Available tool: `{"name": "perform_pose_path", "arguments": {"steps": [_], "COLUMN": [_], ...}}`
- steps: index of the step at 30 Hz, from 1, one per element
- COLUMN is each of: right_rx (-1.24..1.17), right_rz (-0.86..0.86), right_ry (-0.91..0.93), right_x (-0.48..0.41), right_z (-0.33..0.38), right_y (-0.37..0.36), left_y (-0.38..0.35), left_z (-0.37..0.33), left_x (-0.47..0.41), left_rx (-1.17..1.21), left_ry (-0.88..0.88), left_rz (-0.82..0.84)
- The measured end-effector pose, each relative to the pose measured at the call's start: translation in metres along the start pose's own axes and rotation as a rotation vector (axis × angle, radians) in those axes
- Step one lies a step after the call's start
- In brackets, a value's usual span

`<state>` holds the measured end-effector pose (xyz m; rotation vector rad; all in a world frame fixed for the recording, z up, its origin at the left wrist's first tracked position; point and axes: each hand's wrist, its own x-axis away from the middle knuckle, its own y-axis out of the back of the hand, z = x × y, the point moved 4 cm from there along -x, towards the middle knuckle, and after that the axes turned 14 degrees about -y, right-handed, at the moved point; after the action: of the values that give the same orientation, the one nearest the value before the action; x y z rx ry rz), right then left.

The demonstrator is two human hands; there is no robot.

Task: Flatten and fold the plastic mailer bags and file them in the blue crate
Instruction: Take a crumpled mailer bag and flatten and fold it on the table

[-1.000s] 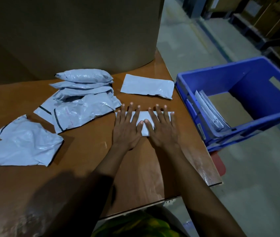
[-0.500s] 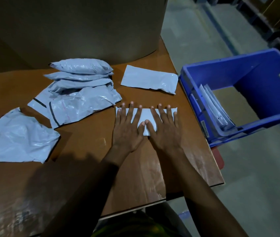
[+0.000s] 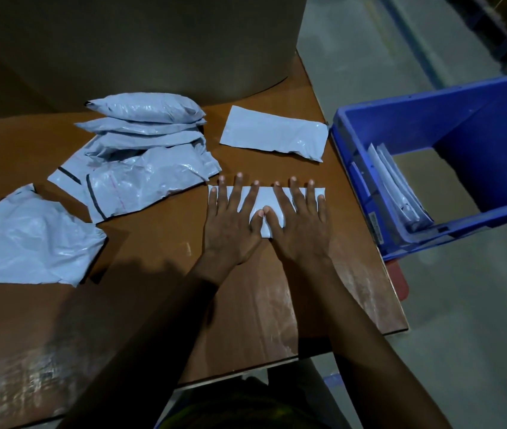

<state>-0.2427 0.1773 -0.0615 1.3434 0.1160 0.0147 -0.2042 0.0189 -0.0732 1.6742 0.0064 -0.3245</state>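
- Pressing flat: left hand (image 3: pixel 232 226) and right hand (image 3: pixel 300 226) lie side by side, palms down, fingers spread, thumbs touching, on one folded mailer (image 3: pixel 266 201). Neither hand is closed round anything; the bag is only pinned under open palms against the brown table (image 3: pixel 246 305).
- The folded mailer shows as a narrow strip under and between the fingers, its ends just past the outer fingers on each side.
- Step in hand, as judged: creasing the fold and squeezing out air. Folding looks done; filing is not yet done.
- Just left of the left hand, a loose pile of unflattened mailers (image 3: pixel 140 162), several puffed and overlapping; its nearest edge comes close to the left fingertips.
- Further left, a crumpled mailer (image 3: pixel 29 239) lies apart from the pile.
- Beyond the fingertips, a second flattened mailer (image 3: pixel 273 137) lies alone on the table, not touching the one under the hands.
- Right of the right hand, off the table edge, the blue crate (image 3: pixel 425 119), with a few filed mailers (image 3: pixel 394 184) standing on edge against its near wall.
- Next move, as judged: pinch the folded bag so the crease holds, carry it right, slot it upright beside those already filed.
- Risk: slick plastic may spring open once pressure lifts.
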Motion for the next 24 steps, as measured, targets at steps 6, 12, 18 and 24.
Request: {"name": "perform_pose_path", "arguments": {"steps": [6,12,18,24], "right_rx": [0.001,-0.173,-0.263,-0.309], "right_rz": [0.048,0.086,-0.124,-0.221], "right_ry": [-0.011,0.042,-0.062,-0.016], "right_x": [0.002,0.001,0.003,0.016], "right_z": [0.001,-0.003,-0.021,-0.019], "right_y": [0.002,0.02,0.033,0.031], "left_y": [0.001,0.005,0.026,0.033], "left_z": [0.002,-0.001,-0.026,-0.056], "left_x": [0.0,0.002,-0.001,-0.017], "left_rx": [0.036,0.044,0.11,0.271], "left_ry": [-0.002,0.001,0.037,0.005], "left_rz": [0.015,0.04,-0.157,-0.183]}}
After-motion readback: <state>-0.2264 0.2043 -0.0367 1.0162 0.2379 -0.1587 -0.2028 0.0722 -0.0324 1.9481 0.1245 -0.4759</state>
